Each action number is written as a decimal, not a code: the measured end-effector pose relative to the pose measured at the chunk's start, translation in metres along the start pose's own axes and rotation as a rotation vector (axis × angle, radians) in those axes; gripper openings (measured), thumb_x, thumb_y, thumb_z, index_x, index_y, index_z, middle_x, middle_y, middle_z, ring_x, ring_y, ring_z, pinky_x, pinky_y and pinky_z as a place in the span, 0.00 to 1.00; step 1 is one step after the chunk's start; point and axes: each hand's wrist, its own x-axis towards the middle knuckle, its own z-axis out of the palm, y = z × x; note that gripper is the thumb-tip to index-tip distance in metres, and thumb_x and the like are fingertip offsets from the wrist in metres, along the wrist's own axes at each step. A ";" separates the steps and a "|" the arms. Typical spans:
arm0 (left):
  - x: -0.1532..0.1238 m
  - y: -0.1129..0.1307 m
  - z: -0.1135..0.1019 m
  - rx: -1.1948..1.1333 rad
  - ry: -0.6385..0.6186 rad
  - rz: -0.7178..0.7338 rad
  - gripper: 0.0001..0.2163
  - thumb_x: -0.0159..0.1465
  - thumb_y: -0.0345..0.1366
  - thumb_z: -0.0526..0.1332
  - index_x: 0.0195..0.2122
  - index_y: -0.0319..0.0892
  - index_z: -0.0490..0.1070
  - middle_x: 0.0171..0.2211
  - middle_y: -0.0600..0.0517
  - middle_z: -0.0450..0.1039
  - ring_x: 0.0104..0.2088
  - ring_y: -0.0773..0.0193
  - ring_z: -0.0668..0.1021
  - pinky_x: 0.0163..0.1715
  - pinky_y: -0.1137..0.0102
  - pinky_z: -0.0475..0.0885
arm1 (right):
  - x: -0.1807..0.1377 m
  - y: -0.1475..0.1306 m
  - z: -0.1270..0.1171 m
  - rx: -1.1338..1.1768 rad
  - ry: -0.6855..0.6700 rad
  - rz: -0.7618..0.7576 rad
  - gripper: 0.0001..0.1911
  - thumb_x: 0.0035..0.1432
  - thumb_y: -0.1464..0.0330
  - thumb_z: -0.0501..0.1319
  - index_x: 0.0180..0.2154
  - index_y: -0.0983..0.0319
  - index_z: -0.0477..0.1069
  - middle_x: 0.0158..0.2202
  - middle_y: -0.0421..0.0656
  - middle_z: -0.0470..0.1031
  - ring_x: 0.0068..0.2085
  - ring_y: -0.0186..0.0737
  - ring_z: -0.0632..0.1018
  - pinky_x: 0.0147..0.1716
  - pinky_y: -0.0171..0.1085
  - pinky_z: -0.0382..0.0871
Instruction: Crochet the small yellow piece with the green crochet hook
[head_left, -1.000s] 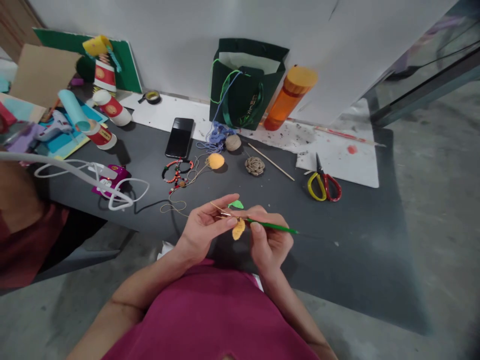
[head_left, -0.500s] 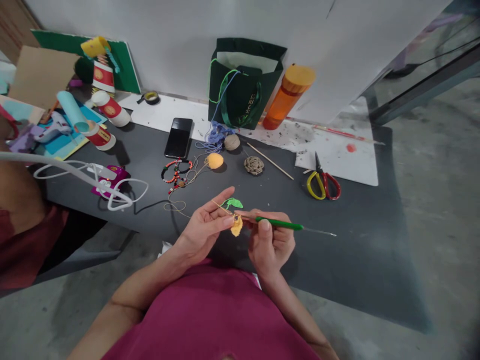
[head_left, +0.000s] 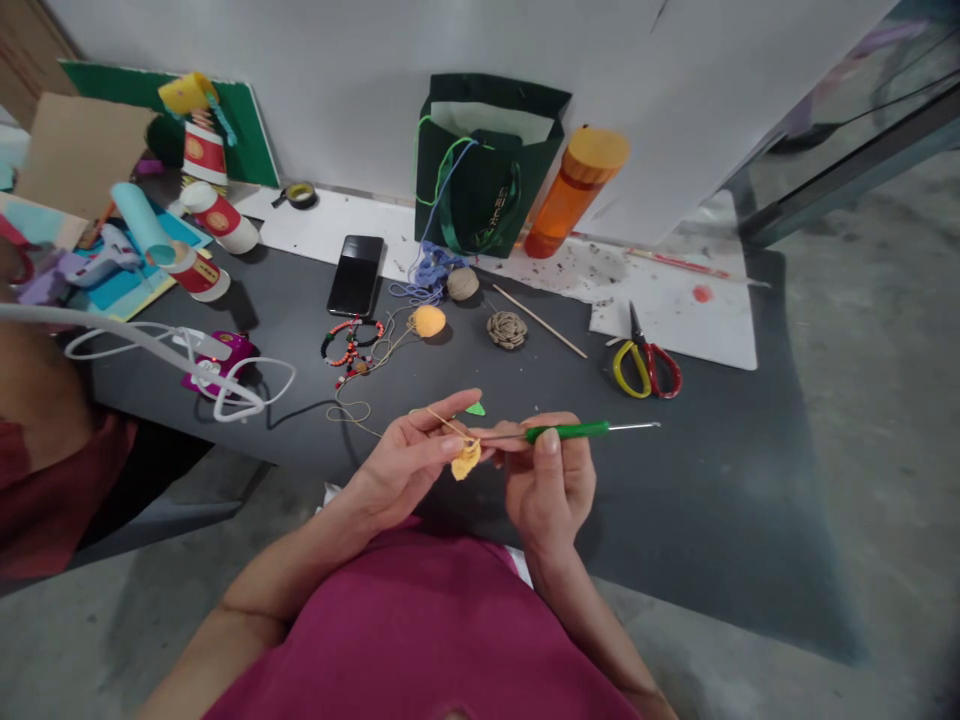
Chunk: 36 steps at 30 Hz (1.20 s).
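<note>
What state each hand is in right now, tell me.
Left hand: closed, pinching the yellow crochet piece.
Right hand: closed around the green crochet hook.

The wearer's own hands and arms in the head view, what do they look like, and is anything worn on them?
The left hand and right hand are both ungloved, with no ring or watch that I can make out. The left forearm and right forearm are bare, with no sleeve showing. Between them is a plain maroon top.
</note>
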 end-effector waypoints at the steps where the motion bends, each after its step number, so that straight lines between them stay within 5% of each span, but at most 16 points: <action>1: 0.000 0.000 0.000 0.001 -0.017 0.005 0.21 0.50 0.36 0.78 0.46 0.43 0.84 0.28 0.53 0.80 0.33 0.64 0.80 0.42 0.67 0.70 | 0.000 0.001 0.000 0.023 -0.012 0.028 0.08 0.68 0.59 0.59 0.38 0.54 0.71 0.25 0.36 0.79 0.24 0.36 0.80 0.23 0.35 0.73; 11: 0.001 -0.007 0.002 0.120 0.033 0.138 0.20 0.51 0.36 0.78 0.47 0.48 0.84 0.39 0.51 0.85 0.41 0.63 0.82 0.50 0.66 0.73 | -0.004 0.015 0.003 -0.058 -0.075 -0.083 0.06 0.66 0.62 0.63 0.39 0.54 0.78 0.33 0.40 0.85 0.37 0.42 0.86 0.42 0.46 0.80; 18: 0.002 -0.008 0.001 0.085 0.130 0.185 0.28 0.48 0.32 0.79 0.52 0.46 0.81 0.24 0.59 0.78 0.27 0.72 0.77 0.35 0.75 0.72 | 0.004 0.002 -0.001 -0.454 -0.235 -0.563 0.17 0.61 0.73 0.66 0.48 0.48 0.79 0.43 0.42 0.87 0.37 0.44 0.86 0.34 0.45 0.79; 27: 0.003 -0.003 0.003 -0.032 0.098 0.001 0.31 0.46 0.30 0.80 0.54 0.44 0.80 0.27 0.57 0.81 0.27 0.73 0.78 0.35 0.75 0.71 | -0.011 0.015 0.002 -0.156 0.005 -0.136 0.04 0.64 0.66 0.64 0.39 0.54 0.79 0.33 0.40 0.84 0.35 0.40 0.84 0.35 0.42 0.78; 36: 0.002 -0.003 -0.002 0.022 0.074 -0.015 0.32 0.49 0.34 0.79 0.57 0.44 0.78 0.27 0.57 0.77 0.31 0.69 0.78 0.41 0.70 0.69 | -0.008 0.008 -0.008 -0.205 0.064 -0.064 0.07 0.67 0.60 0.60 0.40 0.55 0.70 0.31 0.38 0.79 0.25 0.35 0.76 0.26 0.37 0.72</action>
